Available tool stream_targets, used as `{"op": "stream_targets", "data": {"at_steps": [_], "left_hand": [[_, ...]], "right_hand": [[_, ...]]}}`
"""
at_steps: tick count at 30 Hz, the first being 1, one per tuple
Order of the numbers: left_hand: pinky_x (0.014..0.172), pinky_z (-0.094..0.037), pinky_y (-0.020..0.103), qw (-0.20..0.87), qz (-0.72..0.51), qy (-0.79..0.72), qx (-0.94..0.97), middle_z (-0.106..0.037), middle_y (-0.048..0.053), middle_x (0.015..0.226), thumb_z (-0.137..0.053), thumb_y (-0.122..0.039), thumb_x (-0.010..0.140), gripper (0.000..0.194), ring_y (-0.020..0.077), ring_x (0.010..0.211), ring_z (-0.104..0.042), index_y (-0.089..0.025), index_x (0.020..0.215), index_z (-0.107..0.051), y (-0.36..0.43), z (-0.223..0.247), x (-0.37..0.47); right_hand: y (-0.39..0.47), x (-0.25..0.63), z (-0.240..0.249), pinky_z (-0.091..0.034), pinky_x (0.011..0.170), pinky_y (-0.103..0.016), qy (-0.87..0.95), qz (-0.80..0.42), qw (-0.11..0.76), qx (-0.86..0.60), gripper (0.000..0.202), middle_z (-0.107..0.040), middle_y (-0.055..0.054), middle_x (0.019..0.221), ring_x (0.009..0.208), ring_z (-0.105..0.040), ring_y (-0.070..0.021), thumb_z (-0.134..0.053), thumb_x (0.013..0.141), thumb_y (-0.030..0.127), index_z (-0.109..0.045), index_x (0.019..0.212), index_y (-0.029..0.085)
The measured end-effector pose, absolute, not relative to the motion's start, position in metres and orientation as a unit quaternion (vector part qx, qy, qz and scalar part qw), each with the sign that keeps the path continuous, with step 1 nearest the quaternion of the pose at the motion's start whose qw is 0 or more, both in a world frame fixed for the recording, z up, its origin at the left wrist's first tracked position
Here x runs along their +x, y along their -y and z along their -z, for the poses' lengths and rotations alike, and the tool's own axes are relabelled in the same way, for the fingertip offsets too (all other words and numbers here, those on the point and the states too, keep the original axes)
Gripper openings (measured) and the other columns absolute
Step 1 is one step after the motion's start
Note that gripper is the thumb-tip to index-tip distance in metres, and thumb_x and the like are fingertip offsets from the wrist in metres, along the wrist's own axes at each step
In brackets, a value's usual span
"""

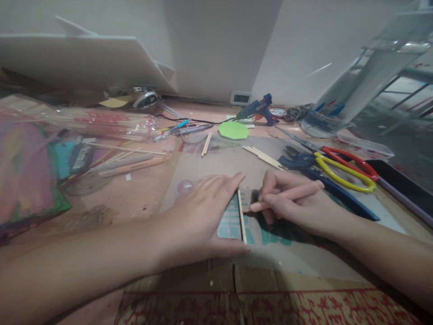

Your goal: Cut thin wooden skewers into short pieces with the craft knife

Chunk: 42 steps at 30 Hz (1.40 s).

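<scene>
Pale wall (pixel 219 36) behind, pinkish tabletop (pixel 145 180), greyish sheet (pixel 223 164) in the middle. Thin wooden stick (pixel 241 216) lies on the sheet between the hands, running near to far. Left hand (pixel 199 207) spread, thumb at stick's near end, forefinger at far end. Right hand (pixel 297 212) pinching pink pen (pixel 302 190), tip at stick's right side. Scissors (pixel 326 150) far right, glue gun (pixel 253 109) beyond green paper (pixel 234 130).
</scene>
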<state>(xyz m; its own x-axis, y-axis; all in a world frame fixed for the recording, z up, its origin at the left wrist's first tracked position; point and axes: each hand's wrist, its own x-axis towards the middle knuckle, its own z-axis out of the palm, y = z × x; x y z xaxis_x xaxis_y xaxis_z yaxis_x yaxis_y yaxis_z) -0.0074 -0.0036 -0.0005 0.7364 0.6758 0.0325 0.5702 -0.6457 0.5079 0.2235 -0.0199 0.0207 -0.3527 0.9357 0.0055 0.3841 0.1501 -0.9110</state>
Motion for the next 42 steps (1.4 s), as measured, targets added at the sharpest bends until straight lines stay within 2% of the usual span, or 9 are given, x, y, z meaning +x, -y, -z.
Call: {"op": "stream_targets", "data": {"at_steps": [4, 11, 16, 22, 30, 36, 42], "left_hand": [[0.116, -0.037, 0.058, 0.24, -0.112, -0.344, 0.901, -0.043, 0.017, 0.155, -0.08, -0.061, 0.075, 0.112, 0.0371, 0.143, -0.04, -0.02, 0.16, -0.02, 0.004, 0.0, -0.007], [0.114, -0.038, 0.058, 0.237, -0.117, -0.34, 0.903, -0.046, 0.018, 0.153, -0.081, -0.059, 0.074, 0.112, 0.0378, 0.142, -0.041, -0.017, 0.16, -0.022, 0.003, 0.0, -0.006], [0.114, -0.039, 0.057, 0.234, -0.123, -0.337, 0.904, -0.047, 0.019, 0.152, -0.081, -0.059, 0.075, 0.11, 0.0379, 0.141, -0.043, -0.016, 0.159, -0.024, 0.003, 0.001, -0.006], [0.113, -0.039, 0.058, 0.237, -0.126, -0.339, 0.902, -0.048, 0.02, 0.15, -0.081, -0.057, 0.075, 0.108, 0.0396, 0.14, -0.044, -0.017, 0.158, -0.025, 0.003, -0.001, -0.006], [0.112, -0.039, 0.056, 0.228, -0.127, -0.334, 0.906, -0.051, 0.019, 0.147, -0.079, -0.058, 0.077, 0.108, 0.0377, 0.139, -0.044, -0.016, 0.159, -0.023, 0.003, -0.001, -0.006], [0.113, -0.039, 0.055, 0.228, -0.133, -0.331, 0.906, -0.046, 0.019, 0.153, -0.079, -0.058, 0.077, 0.108, 0.0381, 0.142, -0.042, -0.018, 0.159, -0.021, 0.003, 0.0, -0.007], [0.11, -0.039, 0.059, 0.231, -0.12, -0.344, 0.902, -0.047, 0.018, 0.152, -0.078, -0.06, 0.077, 0.109, 0.0387, 0.141, -0.042, -0.021, 0.16, -0.019, 0.003, 0.0, -0.007]], "right_hand": [[0.019, 0.223, -0.021, -0.048, 0.051, -0.019, 0.69, -0.422, 0.318, -0.495, 0.02, -0.068, 0.001, 0.059, 0.056, -0.066, -0.0118, -0.061, 0.092, 0.022, -0.054, 0.074, 0.022], [0.023, 0.226, -0.021, -0.047, 0.049, -0.019, 0.707, -0.459, 0.292, -0.452, 0.019, -0.069, 0.0, 0.058, 0.054, -0.064, -0.0118, -0.061, 0.09, 0.02, -0.055, 0.072, 0.022], [0.024, 0.224, -0.022, -0.046, 0.049, -0.019, 0.694, -0.444, 0.31, -0.474, 0.021, -0.067, 0.001, 0.058, 0.054, -0.062, -0.011, -0.061, 0.092, 0.022, -0.053, 0.072, 0.022], [0.028, 0.227, -0.025, -0.045, 0.047, -0.019, 0.689, -0.511, 0.257, -0.446, 0.019, -0.069, 0.0, 0.061, 0.051, -0.062, -0.0111, -0.066, 0.089, 0.024, -0.054, 0.074, 0.022], [0.027, 0.226, -0.024, -0.046, 0.05, -0.02, 0.69, -0.478, 0.284, -0.463, 0.021, -0.069, 0.0, 0.06, 0.055, -0.063, -0.0119, -0.063, 0.094, 0.026, -0.054, 0.075, 0.022], [0.03, 0.227, -0.026, -0.044, 0.047, -0.02, 0.703, -0.509, 0.238, -0.437, 0.023, -0.069, -0.001, 0.06, 0.054, -0.064, -0.013, -0.068, 0.091, 0.031, -0.054, 0.076, 0.022], [0.031, 0.225, -0.026, -0.044, 0.046, -0.02, 0.705, -0.466, 0.277, -0.457, 0.026, -0.066, 0.0, 0.059, 0.052, -0.062, -0.0122, -0.066, 0.092, 0.032, -0.055, 0.071, 0.022]]}}
